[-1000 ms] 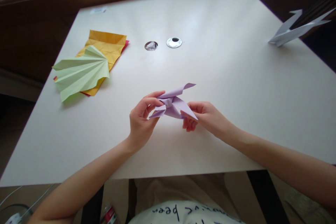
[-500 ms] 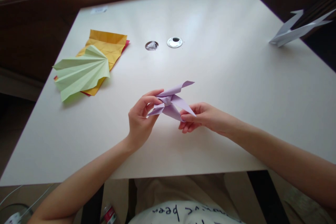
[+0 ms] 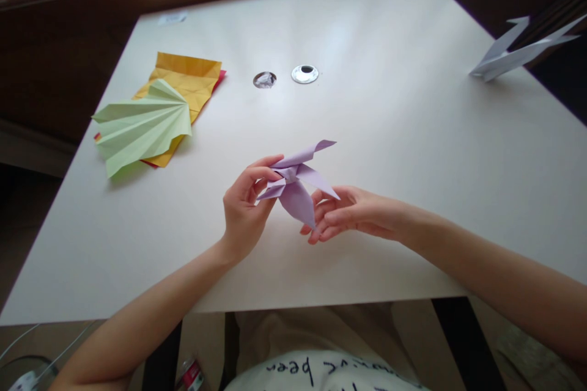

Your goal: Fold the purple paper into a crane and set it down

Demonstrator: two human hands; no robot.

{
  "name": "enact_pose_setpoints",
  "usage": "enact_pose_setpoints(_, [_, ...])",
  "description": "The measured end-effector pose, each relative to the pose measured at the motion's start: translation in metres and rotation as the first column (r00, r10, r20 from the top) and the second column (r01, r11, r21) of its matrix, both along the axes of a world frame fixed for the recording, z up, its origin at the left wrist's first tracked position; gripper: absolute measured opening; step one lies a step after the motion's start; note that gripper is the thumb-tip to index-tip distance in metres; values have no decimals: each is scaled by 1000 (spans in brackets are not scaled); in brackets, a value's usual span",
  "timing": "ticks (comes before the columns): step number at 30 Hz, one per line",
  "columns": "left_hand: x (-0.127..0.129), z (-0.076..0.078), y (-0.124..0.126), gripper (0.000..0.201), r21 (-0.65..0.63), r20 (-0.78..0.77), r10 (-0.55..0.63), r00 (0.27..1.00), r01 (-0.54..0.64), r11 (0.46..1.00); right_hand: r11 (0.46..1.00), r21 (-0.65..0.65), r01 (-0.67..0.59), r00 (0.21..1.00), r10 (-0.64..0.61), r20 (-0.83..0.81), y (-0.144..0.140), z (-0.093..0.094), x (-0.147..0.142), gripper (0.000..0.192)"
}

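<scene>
A lilac origami figure [image 3: 297,201], folded from paper with several pointed petal-like flaps, is held above the white table. My left hand [image 3: 250,195] pinches it at its left side, the fingers on top and the thumb beneath. To its right, my right hand [image 3: 346,214] has its fingers loosely spread, with the thumb apart from the paper. The fingertips lie behind or beside the lower flap's tip; whether they touch it I cannot tell. The lower flap hangs down toward me, while the upper one points right with a curled end.
On the left of the table [image 3: 389,134] lie a pleated pale green paper [image 3: 147,122], a creased yellow paper [image 3: 192,79] and some red paper under it. A white origami figure [image 3: 509,61] stands at the right edge. Two round cable holes [image 3: 305,74] are near the middle.
My right hand has let go of the lower flap and opened its fingers, dropping slightly. That flap now points further down and looks wider. My left hand keeps its hold.
</scene>
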State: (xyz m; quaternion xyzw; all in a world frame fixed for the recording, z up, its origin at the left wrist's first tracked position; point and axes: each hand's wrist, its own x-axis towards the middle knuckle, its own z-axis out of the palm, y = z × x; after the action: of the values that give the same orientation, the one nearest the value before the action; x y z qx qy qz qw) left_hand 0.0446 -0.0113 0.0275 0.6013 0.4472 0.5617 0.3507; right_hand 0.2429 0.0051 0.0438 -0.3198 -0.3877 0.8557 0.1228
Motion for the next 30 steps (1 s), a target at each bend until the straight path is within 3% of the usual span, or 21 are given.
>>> enact_pose_setpoints(3, [1, -2, 1, 5, -26, 25, 13, 1000, -12, 1000, 999, 40, -33, 998, 35, -50, -3, 0, -2, 29])
enact_pose_setpoints(9, [2, -6, 1, 4, -67, 33, 20, 999, -17, 998, 993, 29, 112, 993, -113, 30, -6, -4, -8, 23])
enact_pose_setpoints(17, [0, -7, 4, 6, -91, 32, 42, 999, -39, 995, 981, 66, 184, 979, -189, 71, -8, -4, -10, 16])
enact_pose_setpoints(30, [-1, -7, 4, 6, -130, 38, 58, 998, -53, 990, 918, 272, 289, 940, -326, 100, -15, -4, -16, 14])
